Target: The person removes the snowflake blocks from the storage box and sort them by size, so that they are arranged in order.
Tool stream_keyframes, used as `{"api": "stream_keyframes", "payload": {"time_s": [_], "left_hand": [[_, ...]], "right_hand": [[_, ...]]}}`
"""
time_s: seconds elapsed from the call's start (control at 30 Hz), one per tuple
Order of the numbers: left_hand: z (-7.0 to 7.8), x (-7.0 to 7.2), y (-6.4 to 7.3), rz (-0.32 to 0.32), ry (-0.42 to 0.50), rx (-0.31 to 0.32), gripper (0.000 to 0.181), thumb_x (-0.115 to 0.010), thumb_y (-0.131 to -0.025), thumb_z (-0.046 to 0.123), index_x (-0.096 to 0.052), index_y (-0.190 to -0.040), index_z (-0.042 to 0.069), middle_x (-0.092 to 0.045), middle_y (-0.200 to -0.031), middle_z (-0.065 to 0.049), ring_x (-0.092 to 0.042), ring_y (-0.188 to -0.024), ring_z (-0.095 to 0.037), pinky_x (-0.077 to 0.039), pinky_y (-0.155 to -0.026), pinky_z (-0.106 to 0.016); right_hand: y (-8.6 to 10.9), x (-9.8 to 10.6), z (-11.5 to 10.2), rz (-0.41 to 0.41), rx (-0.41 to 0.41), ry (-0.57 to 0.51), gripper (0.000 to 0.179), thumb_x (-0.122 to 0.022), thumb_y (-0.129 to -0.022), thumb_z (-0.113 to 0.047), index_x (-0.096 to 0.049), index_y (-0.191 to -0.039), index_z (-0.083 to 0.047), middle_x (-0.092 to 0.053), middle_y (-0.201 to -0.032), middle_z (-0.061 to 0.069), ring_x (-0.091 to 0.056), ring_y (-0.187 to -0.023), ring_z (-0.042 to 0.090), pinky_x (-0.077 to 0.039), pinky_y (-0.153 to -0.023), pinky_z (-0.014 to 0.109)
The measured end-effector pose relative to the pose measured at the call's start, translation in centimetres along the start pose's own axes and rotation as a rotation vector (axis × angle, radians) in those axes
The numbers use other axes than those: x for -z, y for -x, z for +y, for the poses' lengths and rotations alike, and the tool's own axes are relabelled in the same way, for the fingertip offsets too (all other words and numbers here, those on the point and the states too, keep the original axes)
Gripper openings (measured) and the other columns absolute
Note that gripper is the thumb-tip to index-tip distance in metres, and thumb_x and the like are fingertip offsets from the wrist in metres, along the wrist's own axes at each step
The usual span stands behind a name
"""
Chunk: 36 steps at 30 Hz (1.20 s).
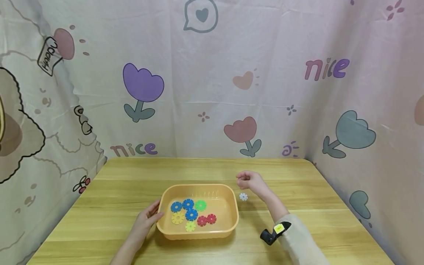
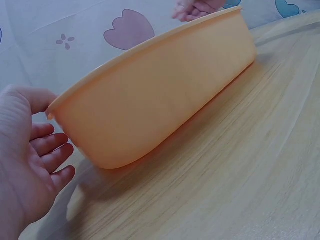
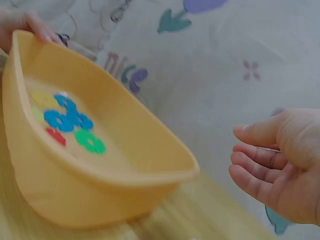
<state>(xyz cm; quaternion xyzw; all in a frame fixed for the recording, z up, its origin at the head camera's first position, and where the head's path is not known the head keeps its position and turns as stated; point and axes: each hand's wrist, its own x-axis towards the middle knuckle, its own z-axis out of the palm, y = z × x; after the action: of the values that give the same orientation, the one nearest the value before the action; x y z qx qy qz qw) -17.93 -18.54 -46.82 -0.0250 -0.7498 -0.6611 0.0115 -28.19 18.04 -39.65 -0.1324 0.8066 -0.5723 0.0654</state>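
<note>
My left hand (image 1: 143, 222) grips the left end of an orange plastic basin (image 1: 226, 208), thumb over the rim and fingers against the outside wall. Notched plastic snowflake discs lie flat inside: several blue ones (image 1: 184, 202), a green one (image 1: 198, 202), two yellowish ones (image 1: 174, 218) and two red ones (image 1: 200, 218). Past the basin's right end, my right hand (image 1: 252, 182) hovers above the table, its fingers loosely bent and nothing between them, as the right wrist view confirms. Just below it on the wood lies a white snowflake disc (image 1: 243, 194).
The wooden table (image 1: 132, 173) carries the basin near its front middle. A patterned cloth (image 1: 198, 92) hangs behind it and along both sides. A black wrist camera (image 1: 269, 237) is strapped over the right sleeve (image 1: 299, 239).
</note>
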Motion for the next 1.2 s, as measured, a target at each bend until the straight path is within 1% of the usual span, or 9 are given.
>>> {"api": "stream_keyframes", "payload": {"time_s": [0.17, 0.3, 0.53, 0.73, 0.83, 0.93, 1.07, 1.13, 1.2], "left_hand": [[0.0, 0.0, 0.0, 0.008, -0.008, 0.012, 0.057, -0.056, -0.091, 0.010, -0.031, -0.139, -0.009, -0.033, -0.142, -0.024, -0.035, -0.127, -0.036, -0.035, -0.091, -0.012], [-0.1, -0.1, -0.1, 0.016, -0.009, 0.020, 0.057, -0.058, -0.090, 0.010, -0.033, -0.138, -0.008, -0.034, -0.142, -0.022, -0.035, -0.127, -0.034, -0.036, -0.090, -0.012], [0.0, 0.0, 0.0, -0.001, 0.006, 0.016, 0.058, -0.056, -0.091, 0.010, -0.029, -0.140, -0.009, -0.031, -0.143, -0.024, -0.034, -0.128, -0.036, -0.035, -0.090, -0.011], [0.1, 0.0, 0.1, 0.000, 0.003, 0.026, 0.058, -0.055, -0.092, 0.010, -0.028, -0.141, -0.008, -0.031, -0.144, -0.023, -0.033, -0.128, -0.035, -0.034, -0.090, -0.011], [0.1, 0.0, 0.1, 0.004, 0.003, 0.027, 0.058, -0.055, -0.092, 0.010, -0.028, -0.140, -0.008, -0.032, -0.143, -0.024, -0.034, -0.128, -0.036, -0.035, -0.089, -0.010], [0.1, -0.1, 0.2, 0.009, 0.007, 0.030, 0.057, -0.055, -0.092, 0.010, -0.030, -0.140, -0.009, -0.032, -0.142, -0.025, -0.035, -0.128, -0.037, -0.036, -0.088, -0.010], [0.1, -0.1, 0.2, 0.005, 0.002, 0.027, 0.058, -0.056, -0.092, 0.011, -0.029, -0.139, -0.009, -0.033, -0.142, -0.026, -0.034, -0.128, -0.038, -0.035, -0.088, -0.009], [0.1, -0.1, 0.1, 0.001, 0.001, 0.024, 0.059, -0.056, -0.092, 0.011, -0.029, -0.139, -0.010, -0.032, -0.142, -0.026, -0.034, -0.128, -0.038, -0.035, -0.088, -0.009], [0.1, 0.0, 0.1, -0.004, -0.002, 0.022, 0.059, -0.056, -0.091, 0.011, -0.029, -0.139, -0.010, -0.032, -0.142, -0.026, -0.033, -0.129, -0.038, -0.034, -0.089, -0.010]], "right_hand": [[-0.2, -1.8, -1.4, -0.085, 0.037, 0.004, 0.028, -0.062, -0.085, -0.001, -0.056, -0.109, 0.012, -0.062, -0.090, 0.015, -0.060, -0.083, 0.028, -0.054, -0.075, 0.034], [-0.3, -3.6, -1.7, -0.152, 0.043, 0.020, 0.026, -0.064, -0.084, 0.000, -0.057, -0.107, 0.010, -0.062, -0.087, 0.010, -0.061, -0.084, 0.030, -0.054, -0.073, 0.032], [-0.1, -6.5, -1.2, -0.268, 0.027, 0.044, 0.030, -0.066, -0.081, 0.002, -0.055, -0.107, 0.015, -0.063, -0.086, 0.009, -0.060, -0.075, 0.015, -0.055, -0.071, 0.033], [0.1, -8.3, -0.5, -0.293, 0.009, 0.183, 0.025, -0.070, -0.077, 0.004, -0.060, -0.100, 0.009, -0.060, -0.078, 0.003, -0.055, -0.071, 0.012, -0.052, -0.063, 0.025], [0.3, -8.9, -0.4, -0.315, 0.002, 0.251, 0.023, -0.070, -0.075, 0.006, -0.061, -0.096, 0.007, -0.059, -0.076, 0.002, -0.053, -0.068, 0.013, -0.051, -0.060, 0.024], [0.5, -9.5, -0.2, -0.318, 0.001, 0.329, 0.022, -0.072, -0.073, 0.004, -0.062, -0.092, 0.002, -0.059, -0.076, 0.002, -0.054, -0.069, 0.014, -0.050, -0.060, 0.024], [0.7, -10.0, 0.2, -0.303, -0.005, 0.447, 0.022, -0.077, -0.070, 0.000, -0.064, -0.087, -0.004, -0.060, -0.078, -0.001, -0.053, -0.073, 0.012, -0.048, -0.065, 0.024], [0.8, -10.1, 0.3, -0.304, -0.008, 0.483, 0.022, -0.078, -0.068, -0.001, -0.064, -0.084, -0.005, -0.059, -0.077, -0.002, -0.052, -0.073, 0.012, -0.047, -0.066, 0.024], [0.9, -10.2, 0.3, -0.321, -0.013, 0.493, 0.023, -0.078, -0.067, 0.001, -0.064, -0.083, -0.006, -0.058, -0.076, -0.003, -0.052, -0.071, 0.012, -0.046, -0.065, 0.024]]}}
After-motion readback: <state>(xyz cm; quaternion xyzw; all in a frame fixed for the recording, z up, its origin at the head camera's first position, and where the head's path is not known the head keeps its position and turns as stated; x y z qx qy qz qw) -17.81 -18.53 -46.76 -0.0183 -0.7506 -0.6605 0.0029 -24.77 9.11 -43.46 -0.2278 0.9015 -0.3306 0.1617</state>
